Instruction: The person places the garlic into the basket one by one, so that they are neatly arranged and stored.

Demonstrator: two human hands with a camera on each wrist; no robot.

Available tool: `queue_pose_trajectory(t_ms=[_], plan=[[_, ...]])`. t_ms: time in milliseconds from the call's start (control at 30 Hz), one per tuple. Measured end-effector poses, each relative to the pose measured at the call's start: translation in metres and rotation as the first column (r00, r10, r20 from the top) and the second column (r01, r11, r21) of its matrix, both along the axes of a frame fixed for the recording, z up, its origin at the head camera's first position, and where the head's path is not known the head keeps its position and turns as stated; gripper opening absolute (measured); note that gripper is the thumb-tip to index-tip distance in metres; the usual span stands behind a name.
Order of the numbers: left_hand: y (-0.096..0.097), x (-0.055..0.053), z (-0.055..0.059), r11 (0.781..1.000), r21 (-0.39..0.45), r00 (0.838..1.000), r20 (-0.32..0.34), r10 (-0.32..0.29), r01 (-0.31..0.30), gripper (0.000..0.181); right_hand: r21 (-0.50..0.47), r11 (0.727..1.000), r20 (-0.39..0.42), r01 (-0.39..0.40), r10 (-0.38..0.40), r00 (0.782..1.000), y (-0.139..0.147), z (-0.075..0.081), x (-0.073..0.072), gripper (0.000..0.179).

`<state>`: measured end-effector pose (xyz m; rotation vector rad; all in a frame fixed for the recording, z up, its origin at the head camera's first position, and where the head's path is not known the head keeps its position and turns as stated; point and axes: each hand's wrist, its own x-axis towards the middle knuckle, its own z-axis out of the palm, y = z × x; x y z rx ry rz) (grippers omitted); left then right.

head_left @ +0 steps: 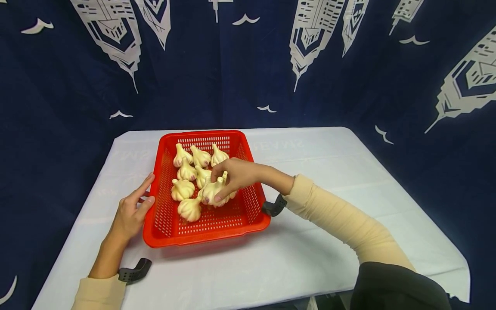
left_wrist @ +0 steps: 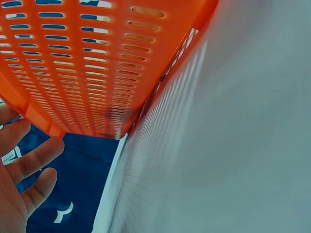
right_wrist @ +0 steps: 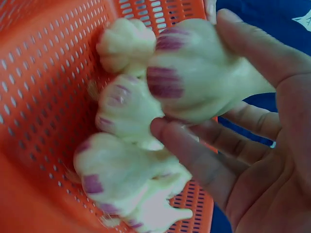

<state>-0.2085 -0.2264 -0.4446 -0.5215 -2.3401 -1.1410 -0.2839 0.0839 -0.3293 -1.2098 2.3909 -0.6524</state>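
A red plastic basket point(head_left: 217, 237) with slotted walls contains several pale garlic bulbs point(head_left: 183, 189), some with purple patches. Over the basket's right half, my right hand point(head_left: 241, 173) holds a garlic bulb point(right_wrist: 194, 73) between thumb and fingers, above other bulbs in the right wrist view. My left hand point(head_left: 129, 215) rests against the basket's left rim, its thumb and index finger at the edge. In the left wrist view, the fingers point(left_wrist: 36, 158) are extended and spread beside the basket's outer wall point(left_wrist: 87, 58).
Under the basket is a white-covered table point(head_left: 310, 258), its surface extending to the right and front. A dark blue cloth point(head_left: 255, 77) with white building and bird prints hangs behind it. Black bands point(head_left: 135, 271) are on both wrists.
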Motion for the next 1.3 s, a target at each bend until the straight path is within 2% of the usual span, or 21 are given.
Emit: queue_pose_trajectory(t_ms=[200,333,533,667,867,1300], plan=[[0.0,0.001,0.003,1.0,0.015,1.0,-0.005,-0.006,0.006,0.054,0.032,0.999,0.05,-0.043,0.042,0.998,-0.006,-0.004,0.002,0.045],[0.0,0.0,0.004,1.0,0.022,1.0,-0.018,-0.014,0.014,0.054,0.088,0.993,0.054,-0.077,0.072,0.996,-0.011,-0.005,0.006,0.045],[-0.001,-0.001,0.003,0.999,0.031,1.0,-0.024,-0.015,0.016,0.053,0.186,0.975,0.018,-0.119,0.118,0.993,-0.02,-0.009,0.01,0.045],[-0.001,-0.001,0.004,0.999,0.032,1.0,-0.014,-0.012,0.013,0.053,0.254,0.96,-0.009,-0.114,0.121,0.993,-0.025,-0.012,0.01,0.046],[-0.002,-0.001,0.003,1.0,0.022,1.0,-0.007,-0.012,0.012,0.054,0.341,0.933,0.001,-0.112,0.119,0.993,-0.031,-0.014,0.012,0.045],[-0.003,-0.002,0.001,1.0,0.01,1.0,0.002,-0.008,0.008,0.054,0.402,0.911,-0.025,-0.092,0.111,0.993,-0.036,-0.022,0.011,0.04]])
